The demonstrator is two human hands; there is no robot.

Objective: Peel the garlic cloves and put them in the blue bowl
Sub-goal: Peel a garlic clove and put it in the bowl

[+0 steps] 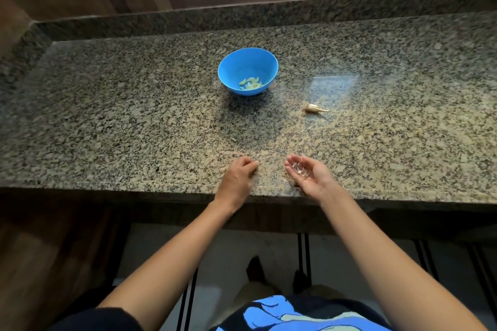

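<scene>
**On the granite counter (121, 115): skins in the right hand (309, 174), peeled cloves (250, 83) in the blue bowl (231, 67)**

We log the granite counter across the whole width of the view, with dark wood panelling behind it. The blue bowl stands upright mid-counter, well apart from both hands. The left hand (239, 173) is palm down near the front edge, fingers curled onto the stone. It is blurred, and we cannot tell whether it pinches anything. The right hand lies just beside it, palm up, fingers loosely cupped and not closed, carrying thin translucent garlic skins (300, 169). A garlic stub (313, 108) with a dry stalk lies on the stone right of the bowl, apart from it. The peeled cloves, pale green-white, sit in a small heap at the bottom of the bowl. We see a few papery scraps (289, 179) on the counter touching the right hand.
</scene>
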